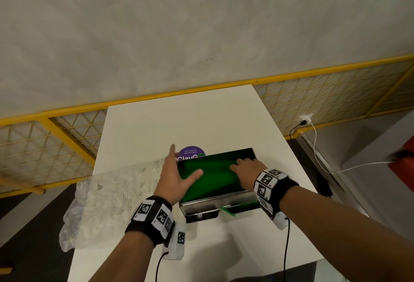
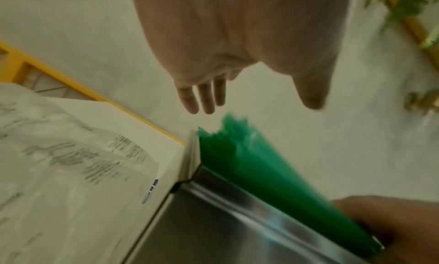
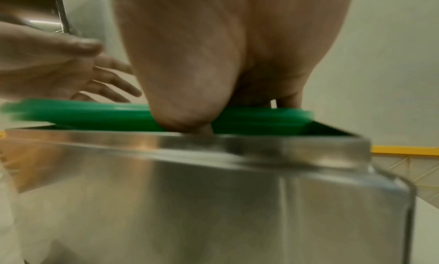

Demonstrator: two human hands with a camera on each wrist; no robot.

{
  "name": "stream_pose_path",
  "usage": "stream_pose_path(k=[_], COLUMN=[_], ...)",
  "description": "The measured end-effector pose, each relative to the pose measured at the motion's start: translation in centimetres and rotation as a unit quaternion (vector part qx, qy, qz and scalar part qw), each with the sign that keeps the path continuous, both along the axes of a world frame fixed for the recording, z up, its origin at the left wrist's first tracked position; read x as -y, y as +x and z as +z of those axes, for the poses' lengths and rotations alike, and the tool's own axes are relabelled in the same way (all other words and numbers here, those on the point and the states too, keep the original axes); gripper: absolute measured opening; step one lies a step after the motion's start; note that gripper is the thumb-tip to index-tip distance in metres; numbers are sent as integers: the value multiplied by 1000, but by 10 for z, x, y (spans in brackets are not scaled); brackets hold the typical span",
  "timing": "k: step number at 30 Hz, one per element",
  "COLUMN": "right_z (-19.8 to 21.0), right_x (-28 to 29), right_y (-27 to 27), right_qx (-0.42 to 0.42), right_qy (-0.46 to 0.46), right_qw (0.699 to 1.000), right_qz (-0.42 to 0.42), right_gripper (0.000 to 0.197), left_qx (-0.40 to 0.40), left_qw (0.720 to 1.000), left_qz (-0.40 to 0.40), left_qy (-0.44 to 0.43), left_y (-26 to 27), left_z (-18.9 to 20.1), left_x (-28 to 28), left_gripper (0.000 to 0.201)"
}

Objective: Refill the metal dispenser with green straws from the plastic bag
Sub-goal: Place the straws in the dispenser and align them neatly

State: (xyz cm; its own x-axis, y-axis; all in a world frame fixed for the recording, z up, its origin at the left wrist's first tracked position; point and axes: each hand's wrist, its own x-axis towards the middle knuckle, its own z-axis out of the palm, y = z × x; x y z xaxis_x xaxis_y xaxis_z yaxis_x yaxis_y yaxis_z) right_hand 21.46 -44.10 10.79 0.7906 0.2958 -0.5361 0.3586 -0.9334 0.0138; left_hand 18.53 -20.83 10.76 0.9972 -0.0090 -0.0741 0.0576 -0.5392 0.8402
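While the open-topped, rectangular stainless-steel dispenser (image 1: 220, 201) stood near the middle of the white surface (image 1: 179, 120), a thick layer of long green plastic straws (image 1: 215, 176) lay lengthwise in its top opening, filling it almost to the rim. Right hand (image 1: 246, 166) rested palm-down on the straws toward the dispenser's right end; its fingers (image 1: 243, 161) lay on the green bundle. From the right wrist view the heel of that hand pressed against the straws at the front steel rim, and I could not tell whether the fingers were flat or curled round any straws. Left hand (image 1: 177, 178) was spread and relaxed, holding nothing: thumb (image 1: 195, 174) over the left part of the straws, fingers (image 1: 172, 150) straight and pointing away past the dispenser's left edge. In the left wrist view the straw ends (image 2: 234, 136) stood jagged above the steel corner, just below the left fingertips and apart from them.

Crumpled clear plastic bag with black printing (image 1: 107, 196) lay on the surface just left of the dispenser, partly under the left forearm and overhanging the surface's left edge. One green straw (image 1: 227, 211) stuck out of the slot low on the dispenser's front. Round purple sticker (image 1: 191, 152) showed on the surface behind the dispenser's far left corner. Yellow-framed wire mesh panel (image 1: 336, 95) ran behind the surface.
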Motion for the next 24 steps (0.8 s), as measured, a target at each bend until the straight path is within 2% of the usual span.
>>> stream_pose_path(k=[1,3,5,6,8,10,12,14,17,19,21,24], right_z=[1,2,2,1,0,-1,-2,-4,-3,2,3,-2], right_x=[0,0,0,1,2,2,1,0,0,-1,-5,-14], right_y=[0,-1,-3,-4,-7,-8,-9,-10,-10,-4,3,4], right_qx=[-5,-20,-27,-27,-27,-16,1,9,18,5,-40,-108], right_qy=[16,62,95,99,88,75,72,75,128,207,240,155], right_qw=[1000,997,994,994,995,997,997,997,991,974,961,977], right_qz=[-10,-33,-44,-43,-35,-33,-35,-32,-39,-86,-134,-98], right_gripper=[62,64,65,64,57,51,48,50,62,68,71,69], left_qx=[20,31,1,-6,13,68,106,76,-6,1,40,65], left_qw=[1000,992,953,939,942,951,948,937,901,909,925,937], left_qz=[-2,-89,-209,-236,-225,-192,-176,-190,-231,-219,-189,-172], left_qy=[-11,84,217,250,250,233,242,283,367,354,329,298], left_y=[-2,-7,-11,-12,-11,-8,-6,-8,-13,-13,-11,-1], left_z=[1,-1,-9,-13,-15,-15,-15,-14,-11,-7,-1,8], left_x=[-2,-3,-3,-4,-7,-8,-7,-5,-2,1,3,6], left_gripper=[86,57,44,41,40,41,43,44,41,40,39,40])
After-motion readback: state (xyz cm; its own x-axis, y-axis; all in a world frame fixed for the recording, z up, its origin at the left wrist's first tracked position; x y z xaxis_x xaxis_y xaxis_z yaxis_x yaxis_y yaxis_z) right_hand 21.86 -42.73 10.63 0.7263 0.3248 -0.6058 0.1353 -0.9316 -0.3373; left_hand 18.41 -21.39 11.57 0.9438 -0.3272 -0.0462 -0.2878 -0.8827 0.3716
